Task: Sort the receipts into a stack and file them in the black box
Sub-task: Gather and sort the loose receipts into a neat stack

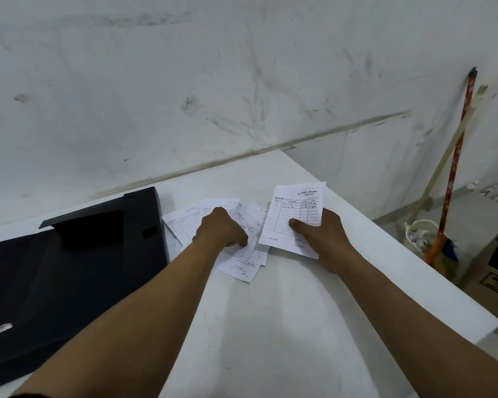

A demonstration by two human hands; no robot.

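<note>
Black box (69, 268): lies on the table at the left of the frame, its long side running from the lower left toward the upper centre, with a flap raised near its far end.
White table (270, 326): fills the lower half of the frame and carries the box and all the paper.
Held receipt (293, 208): right of centre, printed face toward the camera and lifted slightly off the table. Its long axis runs bottom to top of the frame, leaning a little right. The "NOTA NO." heading is at the upper end, pointing to the wall.
Right hand (325, 239): grasps the held receipt at its lower right, thumb pressed on the printed face, fingers hidden under the sheet.
Loose receipts (242, 259): centre of the frame, between the box and the held receipt, flat on the table. They are fanned and overlapping, their long axes at differing angles. One edge passes under the held receipt.
Left hand (220, 229): knuckles up on the loose receipts, fingers curled down and thumb closed against them on a sheet.
Wall (184, 81): white and scuffed, across the upper frame.
Broom (454, 168): leans on the wall at the far right, beside a bucket (417, 234).
</note>
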